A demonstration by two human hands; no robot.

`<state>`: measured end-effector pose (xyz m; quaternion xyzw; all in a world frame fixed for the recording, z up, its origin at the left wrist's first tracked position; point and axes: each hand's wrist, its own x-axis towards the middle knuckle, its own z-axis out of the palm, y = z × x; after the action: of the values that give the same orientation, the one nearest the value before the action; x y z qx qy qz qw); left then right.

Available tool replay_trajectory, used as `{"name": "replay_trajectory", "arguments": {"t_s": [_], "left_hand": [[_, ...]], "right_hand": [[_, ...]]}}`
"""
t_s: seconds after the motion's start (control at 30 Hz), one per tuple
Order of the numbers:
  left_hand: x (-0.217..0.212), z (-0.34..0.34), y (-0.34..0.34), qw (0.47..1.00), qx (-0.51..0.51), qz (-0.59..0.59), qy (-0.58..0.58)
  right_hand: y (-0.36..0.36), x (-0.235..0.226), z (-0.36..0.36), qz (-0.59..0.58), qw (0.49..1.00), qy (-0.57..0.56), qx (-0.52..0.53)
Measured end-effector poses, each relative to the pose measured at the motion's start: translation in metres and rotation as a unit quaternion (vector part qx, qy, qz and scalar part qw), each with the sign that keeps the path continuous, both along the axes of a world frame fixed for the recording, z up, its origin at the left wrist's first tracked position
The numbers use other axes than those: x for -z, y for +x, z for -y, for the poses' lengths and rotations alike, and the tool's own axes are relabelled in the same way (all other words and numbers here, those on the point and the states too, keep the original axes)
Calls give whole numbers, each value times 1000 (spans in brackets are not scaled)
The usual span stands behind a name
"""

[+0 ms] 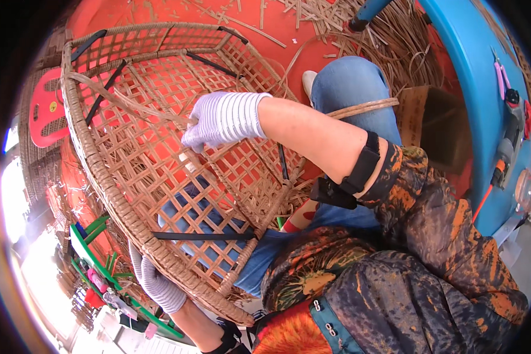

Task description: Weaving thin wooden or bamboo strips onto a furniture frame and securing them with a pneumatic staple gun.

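Note:
A large woven wicker frame (109, 192), with a thick wrapped rim and open lattice, leans across my lap. My right hand (218, 121), in a striped white and lilac glove, is closed on a flat tan rattan strip (363, 109) above the lattice. The strip runs from the frame's far left rim to my fingers; its other stretch shows beyond my forearm, over my knee. Gloved likewise, my left hand (156, 286) grips the outer edge of the frame at lower left. Its fingertips are partly hidden behind the rim.
Black bars (203, 236) brace the frame's corners. Strip offcuts and a bundle of strands (395, 44) lie on the red floor. At right a blue table (484, 118) bears pink-handled scissors (501, 76) and a power tool (507, 144). A red stool (47, 112) stands at left.

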<state>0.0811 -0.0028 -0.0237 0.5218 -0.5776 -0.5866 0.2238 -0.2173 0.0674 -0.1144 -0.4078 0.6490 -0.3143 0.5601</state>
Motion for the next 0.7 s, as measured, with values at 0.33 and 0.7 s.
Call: {"name": "replay_trajectory", "arguments": {"t_s": [0.33, 0.7], "left_hand": [[-4, -10, -12, 999, -33, -19, -19], [20, 28, 39, 977, 27, -155, 140]], "right_hand": [[1, -7, -5, -5, 998, -36, 46], [11, -16, 11, -39, 996, -68, 38]]}}
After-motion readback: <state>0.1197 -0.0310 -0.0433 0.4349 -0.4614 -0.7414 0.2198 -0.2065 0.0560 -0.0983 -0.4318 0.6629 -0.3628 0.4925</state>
